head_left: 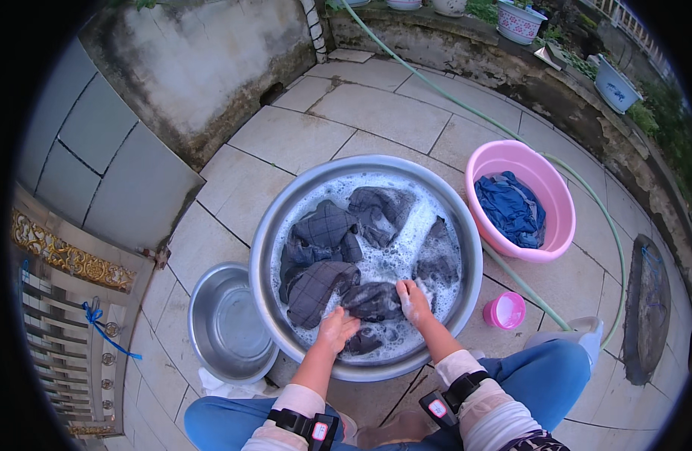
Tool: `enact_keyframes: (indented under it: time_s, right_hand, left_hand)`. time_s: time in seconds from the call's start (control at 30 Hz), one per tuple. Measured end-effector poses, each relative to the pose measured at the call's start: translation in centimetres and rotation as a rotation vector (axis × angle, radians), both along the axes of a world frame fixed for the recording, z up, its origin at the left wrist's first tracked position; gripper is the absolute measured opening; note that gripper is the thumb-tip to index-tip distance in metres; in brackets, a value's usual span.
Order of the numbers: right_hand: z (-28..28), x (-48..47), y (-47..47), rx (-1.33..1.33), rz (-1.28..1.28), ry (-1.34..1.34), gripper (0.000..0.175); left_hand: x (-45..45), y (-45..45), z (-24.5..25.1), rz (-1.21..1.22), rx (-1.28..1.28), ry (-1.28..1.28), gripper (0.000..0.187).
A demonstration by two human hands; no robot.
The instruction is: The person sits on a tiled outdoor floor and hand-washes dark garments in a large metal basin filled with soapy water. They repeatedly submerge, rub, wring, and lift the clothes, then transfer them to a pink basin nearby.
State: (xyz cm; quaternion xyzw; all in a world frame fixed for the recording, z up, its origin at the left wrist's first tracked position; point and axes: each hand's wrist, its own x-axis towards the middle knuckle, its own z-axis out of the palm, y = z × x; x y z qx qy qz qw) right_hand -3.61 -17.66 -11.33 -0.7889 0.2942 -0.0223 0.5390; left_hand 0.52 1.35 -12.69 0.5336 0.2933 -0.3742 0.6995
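A large round metal basin (pixel 263 315) holds sudsy water and a dark checked garment (pixel 323 284) spread in several folds. My right hand (pixel 413 301) grips a bunched dark part of the cloth (pixel 374 301) near the basin's front right. On the left end of that bunch, my left hand (pixel 338 328) is at the cloth with its fingers extended and apart, palm partly up. Foam covers much of the water, and parts of the cloth lie under it.
A smaller metal basin (pixel 202 321) stands at left. To the right are a pink plastic tub (pixel 560 225) with blue cloth (pixel 509 208), a pink cup (pixel 505 310) and a green hose (pixel 613 237). Potted plants line a low wall at the back.
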Motion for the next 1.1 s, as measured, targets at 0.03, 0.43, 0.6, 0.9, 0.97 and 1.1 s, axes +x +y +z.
enact_keyframes:
  time_s: [0.03, 0.43, 0.6, 0.9, 0.97, 1.1]
  right_hand:
    - [-1.7, -0.2, -0.4, -0.129, 0.131, 0.003, 0.038]
    - [3.2, -0.7, 8.0, -0.048, 0.319, -0.051, 0.032]
    - [7.5, -0.2, 7.6, -0.266, 0.316, 0.042, 0.048]
    - [7.2, -0.1, 6.0, -0.196, 0.353, 0.045, 0.048]
    - [7.2, 0.2, 5.7, -0.142, 0.083, 0.206, 0.050]
    - [5.7, 0.4, 5.6, 0.199, 0.140, -0.051, 0.060]
  left_hand:
    - [0.0, 0.3, 0.0, 0.040, -0.014, 0.035, 0.039]
    - [0.2, -0.3, -0.9, 0.153, -0.434, -0.039, 0.031]
    - [-0.9, -2.3, 0.9, 0.244, -0.216, -0.086, 0.029]
    - [-2.2, -5.1, 7.0, 0.327, -0.211, -0.140, 0.029]
    - [-2.3, -5.9, 6.9, 0.124, -0.033, -0.248, 0.027]
    - [-2.0, -6.3, 6.0, 0.153, 0.025, -0.485, 0.022]
